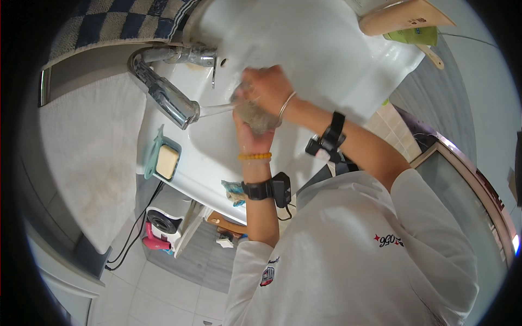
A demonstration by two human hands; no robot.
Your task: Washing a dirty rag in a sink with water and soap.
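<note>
Over the white sink (321, 60), a wet grey-brown cloth (256, 117) is bunched between my two hands, its exact kind unclear. My left hand (254, 140), with a yellow bead bracelet at the wrist, holds it from below; its fingertips are hidden. Above it, my right hand (270, 89) is closed on the cloth and blurred by motion. A thin stream of water (216, 110) runs from the chrome tap (173, 103) onto the cloth and hands.
A soap bar (167, 162) lies in a teal dish (150, 157) on the sink's left rim. Beside my left forearm is a blue-and-white packet (234, 192). Beige (399, 19) and green tubes (418, 36) stand at the far right. A checked towel (125, 24) hangs at upper left.
</note>
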